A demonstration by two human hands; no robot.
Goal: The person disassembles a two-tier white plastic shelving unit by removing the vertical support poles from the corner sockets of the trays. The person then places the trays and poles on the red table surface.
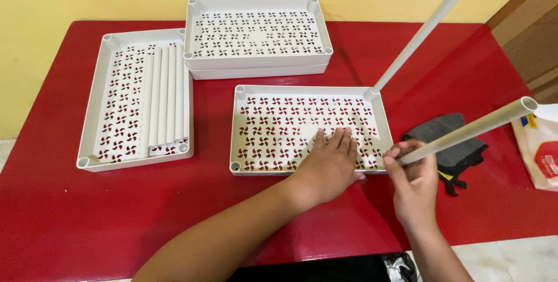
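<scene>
The left hand (329, 164) is lying flat, fingers released, pressing on the white perforated plastic tray (290, 125) sitting near the middle of the red tabletop (58, 212). The right hand (414, 184) is grasping a white plastic tube (474, 129) at the tray's near right corner. Another white tube (415, 39) is standing in the far right corner socket.
</scene>
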